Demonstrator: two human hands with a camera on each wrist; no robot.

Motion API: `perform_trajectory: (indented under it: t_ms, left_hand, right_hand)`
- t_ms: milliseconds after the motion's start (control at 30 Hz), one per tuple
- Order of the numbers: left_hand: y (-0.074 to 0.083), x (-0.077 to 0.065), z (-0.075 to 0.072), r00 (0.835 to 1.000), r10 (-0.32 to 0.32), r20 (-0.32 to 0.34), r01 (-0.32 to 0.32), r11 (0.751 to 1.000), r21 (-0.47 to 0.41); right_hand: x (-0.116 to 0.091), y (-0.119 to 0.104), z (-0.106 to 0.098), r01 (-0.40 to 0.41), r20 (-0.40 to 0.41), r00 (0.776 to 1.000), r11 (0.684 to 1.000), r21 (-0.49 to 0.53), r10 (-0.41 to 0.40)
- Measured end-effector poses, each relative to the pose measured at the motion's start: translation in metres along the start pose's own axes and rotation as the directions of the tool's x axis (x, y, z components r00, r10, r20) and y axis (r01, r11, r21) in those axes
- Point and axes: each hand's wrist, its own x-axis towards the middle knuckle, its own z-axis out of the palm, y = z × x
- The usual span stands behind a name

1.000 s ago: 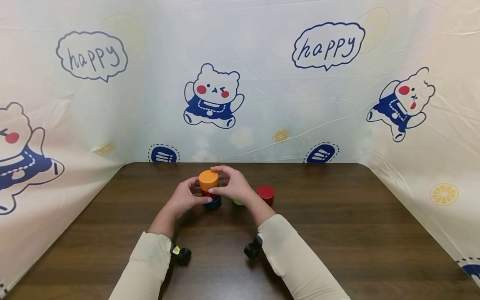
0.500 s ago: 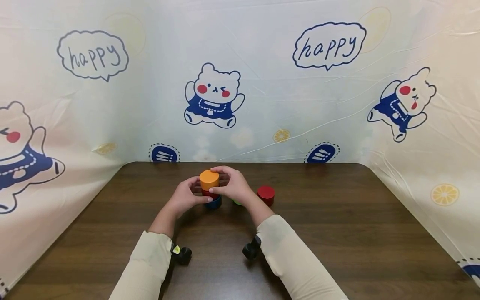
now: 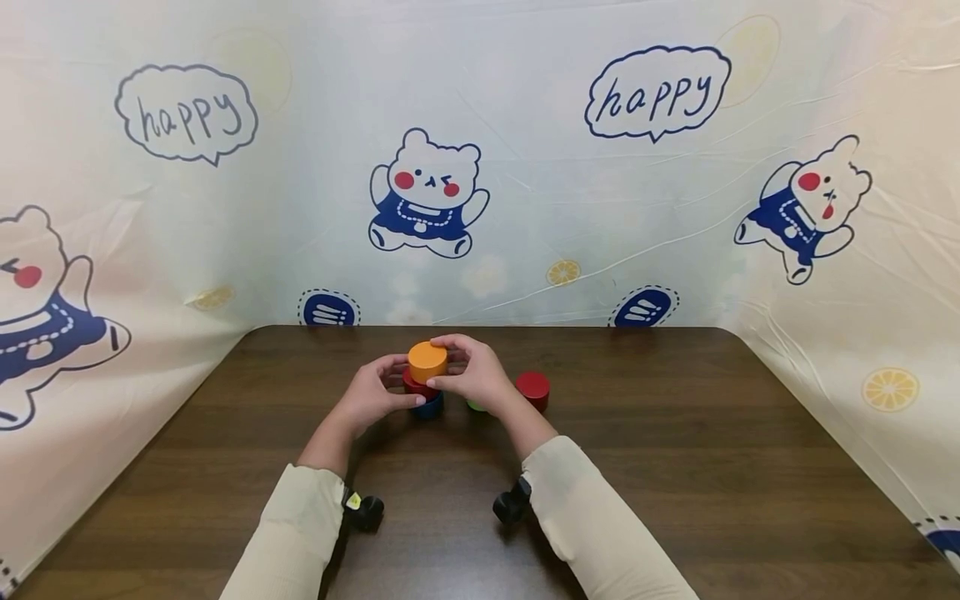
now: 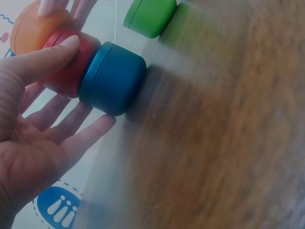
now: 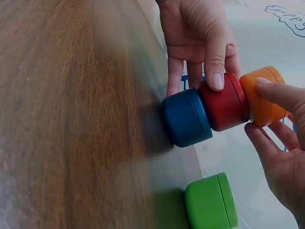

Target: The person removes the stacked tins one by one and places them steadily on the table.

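Three small round lidded tins stand in a column: a blue tin on the table, a red tin on it, and an orange tin at the top. My left hand holds the red tin, thumb on the near side and fingers behind it. My right hand grips the orange tin between thumb and fingers. In the right wrist view the orange tin sits off-centre and slightly tilted at the red tin's lid. The blue tin is flush under the red one in the left wrist view.
A green tin stands to the right of the column, mostly hidden behind my right hand in the head view. Farther right is another red tin. The brown wooden table ends at a printed cloth backdrop.
My right hand has shifted slightly right with the orange tin, so more of the red tin's top shows at its left. The left hand and the blue tin have stayed put.
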Motion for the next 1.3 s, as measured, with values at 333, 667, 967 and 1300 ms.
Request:
perform_trajectory:
  t_ms: [333,667,967,1300]
  left_hand:
    - [-0.001,0.001,0.001,1.000,-0.009,0.003,0.009,1.000,-0.006]
    - [0.000,-0.001,0.001,1.000,-0.019,0.007,0.020,1.000,-0.019]
    - [-0.001,0.000,0.001,1.000,-0.029,0.001,0.029,0.999,-0.019]
    - [-0.003,0.002,0.001,0.999,-0.035,-0.008,0.035,0.999,-0.018]
  right_hand:
    - [-0.009,0.000,-0.006,0.006,-0.012,1.000,1.000,0.002,-0.006]
    - [-0.019,0.004,-0.013,-0.010,-0.027,1.000,1.000,0.005,0.010]
    - [-0.027,0.003,-0.021,0.022,-0.028,0.999,1.000,-0.001,-0.022]
    - [-0.034,0.006,-0.031,0.028,-0.059,0.998,1.000,0.005,-0.028]
